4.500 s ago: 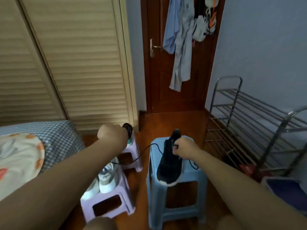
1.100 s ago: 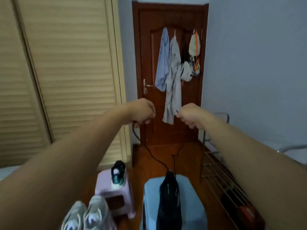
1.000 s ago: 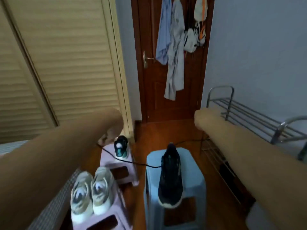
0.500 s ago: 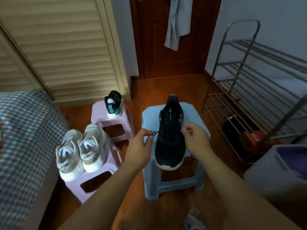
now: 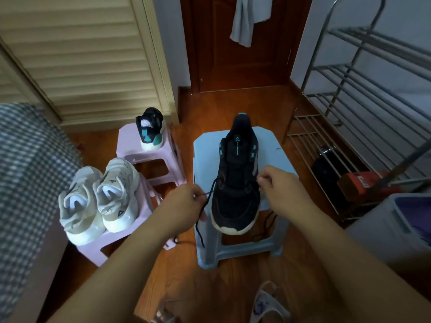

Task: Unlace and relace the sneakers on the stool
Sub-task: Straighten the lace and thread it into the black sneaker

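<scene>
A black sneaker [image 5: 236, 173] with teal accents lies on the light blue stool [image 5: 275, 148], its toe toward me. My left hand [image 5: 186, 203] pinches the left end of the black lace [image 5: 205, 206] just beside the shoe's toe area; the lace end dangles down past the stool edge. My right hand [image 5: 277, 185] pinches the lace at the shoe's right side near the lower eyelets. More lace hangs off the stool's right front.
The matching black sneaker [image 5: 151, 128] stands on a lilac stool [image 5: 130, 145] at the back left. Two white sneakers [image 5: 98, 197] sit on a nearer lilac stool. A metal shoe rack [image 5: 363, 94] fills the right, a checked bed [image 5: 28, 173] the left, a slipper [image 5: 268, 304] below.
My hands came down from chest height, where they held the lace ends stretched up, to the shoe's toe end. My view tilted down to the stool.
</scene>
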Motion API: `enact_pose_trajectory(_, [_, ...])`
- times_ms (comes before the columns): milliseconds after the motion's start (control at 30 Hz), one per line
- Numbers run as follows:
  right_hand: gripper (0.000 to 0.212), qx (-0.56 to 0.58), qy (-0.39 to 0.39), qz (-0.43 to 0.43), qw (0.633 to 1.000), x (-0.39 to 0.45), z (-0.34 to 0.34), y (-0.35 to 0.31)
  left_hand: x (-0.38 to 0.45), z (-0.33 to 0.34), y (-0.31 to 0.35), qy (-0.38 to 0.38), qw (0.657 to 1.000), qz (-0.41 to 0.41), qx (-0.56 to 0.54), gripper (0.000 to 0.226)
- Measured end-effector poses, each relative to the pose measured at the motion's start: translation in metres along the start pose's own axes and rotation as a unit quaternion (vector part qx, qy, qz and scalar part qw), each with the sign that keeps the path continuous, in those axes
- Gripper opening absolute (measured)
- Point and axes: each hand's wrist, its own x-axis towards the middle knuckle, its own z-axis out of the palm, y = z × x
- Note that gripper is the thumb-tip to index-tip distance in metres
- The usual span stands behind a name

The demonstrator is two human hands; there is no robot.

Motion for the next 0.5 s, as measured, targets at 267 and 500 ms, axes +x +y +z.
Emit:
enact_pose_trajectory(267, [0.011, 0.047, 0.137, -0.053, 0.988, -0.008, -0.012, -0.02, -0.009, -0.016, 0.006, 0.167, 0.965, -0.06, -0.195, 0.019])
enact_pose_trajectory(500, [0.011, 0.384, 0.076, 0.055, 0.918, -0.026, 0.019, -0.075, -0.02, 0.008, 0.05, 0.074, 0.874, -0.098, -0.47, 0.023])
